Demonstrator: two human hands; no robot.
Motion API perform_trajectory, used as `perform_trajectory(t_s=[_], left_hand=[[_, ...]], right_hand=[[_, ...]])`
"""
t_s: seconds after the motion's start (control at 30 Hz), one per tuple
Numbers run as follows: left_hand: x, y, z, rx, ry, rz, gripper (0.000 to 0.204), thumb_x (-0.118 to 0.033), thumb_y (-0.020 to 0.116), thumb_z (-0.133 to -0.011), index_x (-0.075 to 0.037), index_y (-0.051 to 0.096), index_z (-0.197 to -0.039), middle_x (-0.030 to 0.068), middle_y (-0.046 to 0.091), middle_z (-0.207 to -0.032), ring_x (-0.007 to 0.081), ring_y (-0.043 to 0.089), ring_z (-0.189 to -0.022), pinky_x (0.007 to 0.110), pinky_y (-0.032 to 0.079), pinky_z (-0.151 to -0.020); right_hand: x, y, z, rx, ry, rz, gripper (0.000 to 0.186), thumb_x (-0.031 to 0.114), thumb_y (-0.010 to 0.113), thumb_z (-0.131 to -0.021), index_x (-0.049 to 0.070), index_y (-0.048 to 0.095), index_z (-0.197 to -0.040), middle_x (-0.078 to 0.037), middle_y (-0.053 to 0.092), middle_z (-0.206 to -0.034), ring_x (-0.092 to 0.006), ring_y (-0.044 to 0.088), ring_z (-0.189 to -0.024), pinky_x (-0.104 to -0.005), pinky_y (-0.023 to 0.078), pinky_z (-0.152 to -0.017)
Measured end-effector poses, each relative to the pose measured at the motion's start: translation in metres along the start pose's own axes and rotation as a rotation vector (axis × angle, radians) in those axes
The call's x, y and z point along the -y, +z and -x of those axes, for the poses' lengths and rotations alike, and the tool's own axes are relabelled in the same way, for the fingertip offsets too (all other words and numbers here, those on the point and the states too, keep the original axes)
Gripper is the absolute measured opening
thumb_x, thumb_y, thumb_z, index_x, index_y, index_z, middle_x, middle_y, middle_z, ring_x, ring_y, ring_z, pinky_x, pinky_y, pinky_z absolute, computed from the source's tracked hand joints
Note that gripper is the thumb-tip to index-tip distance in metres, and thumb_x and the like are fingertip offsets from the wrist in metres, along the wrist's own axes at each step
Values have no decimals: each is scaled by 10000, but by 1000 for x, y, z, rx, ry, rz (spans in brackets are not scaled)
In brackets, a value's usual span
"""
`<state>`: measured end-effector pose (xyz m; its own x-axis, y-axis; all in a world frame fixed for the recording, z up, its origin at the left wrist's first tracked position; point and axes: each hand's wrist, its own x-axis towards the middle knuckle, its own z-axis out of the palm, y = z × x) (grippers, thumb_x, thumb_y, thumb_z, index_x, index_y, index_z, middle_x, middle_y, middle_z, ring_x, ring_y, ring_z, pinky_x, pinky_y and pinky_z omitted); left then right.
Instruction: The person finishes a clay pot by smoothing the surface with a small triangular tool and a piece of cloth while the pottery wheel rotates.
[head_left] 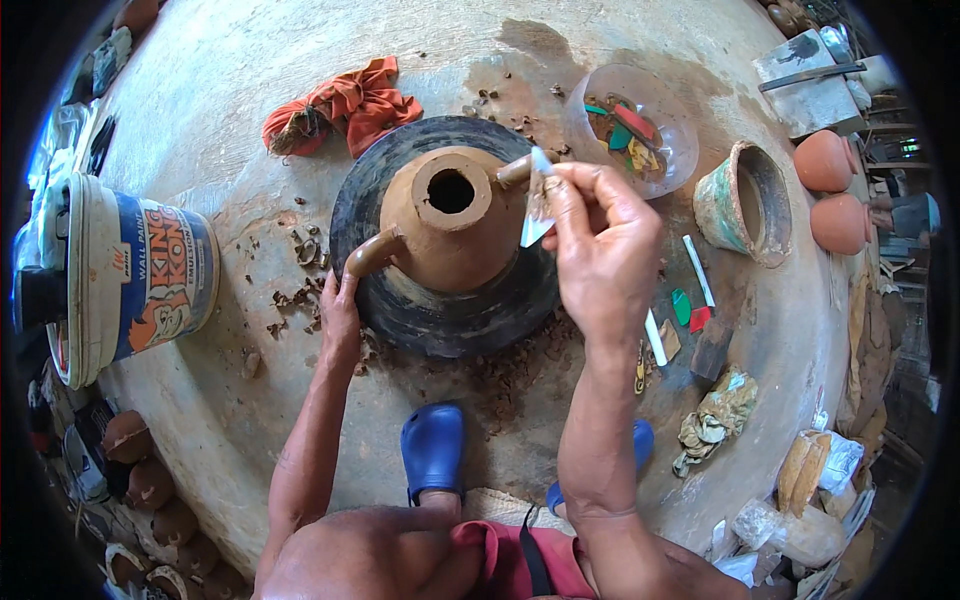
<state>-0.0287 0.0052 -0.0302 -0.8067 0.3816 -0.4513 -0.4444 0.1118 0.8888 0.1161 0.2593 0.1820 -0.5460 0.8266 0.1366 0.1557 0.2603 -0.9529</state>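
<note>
A brown clay vessel [445,245] with a dark round opening and two curved handles stands upright on a dark round turntable [455,330]. My left hand [340,305] is at the turntable's left edge, touching the bottom of the left handle [370,255]; its fingers are partly hidden. My right hand [605,250] is closed on a small pale, clay-smeared triangular scraper [537,215], held beside the vessel's right handle [512,172].
A clear plastic bowl [675,120] of coloured scrapers, a stained pot [725,205], loose tools [698,270] and crumpled wrapping [715,420] lie rightward. An orange cloth [370,105] lies behind. A white bucket [85,280] stands left. Terracotta pots [830,160] and stacked pottery [150,485] line the sides.
</note>
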Motion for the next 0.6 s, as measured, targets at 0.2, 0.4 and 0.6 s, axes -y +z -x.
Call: perform_trajectory(t_s=[0.2, 0.4, 0.6], left_hand=[[2, 3, 1, -10, 19, 0, 474, -314, 575, -1130, -62, 552, -1530, 96, 631, -1482, 219, 604, -1337, 380, 454, -1159], [-4, 9, 13, -22, -57, 40, 472, -319, 575, -1131, -65, 552, -1529, 90, 620, -1495, 214, 601, -1341, 385, 453, -1160], [12, 17, 32, -83, -77, 19, 626, -458, 607, -1100, -51, 488, -1560, 102, 634, -1437, 205, 627, -1255, 364, 513, -1015]], right_hand=[[-9, 8, 5, 44, -431, 390, 131, -27, 735, -975, -7, 768, -1100, -92, 730, -918, -126, 687, -776, -336, 561, -686], [6, 18, 15, 55, -228, 247, 105, -5, 720, -993, -22, 782, -1077, -74, 758, -919, -107, 701, -749, -322, 565, -643], [2, 18, 18, -111, 112, -411, 165, 50, 724, -1030, -59, 752, -1151, -84, 770, -943, -91, 704, -740, -242, 602, -594]])
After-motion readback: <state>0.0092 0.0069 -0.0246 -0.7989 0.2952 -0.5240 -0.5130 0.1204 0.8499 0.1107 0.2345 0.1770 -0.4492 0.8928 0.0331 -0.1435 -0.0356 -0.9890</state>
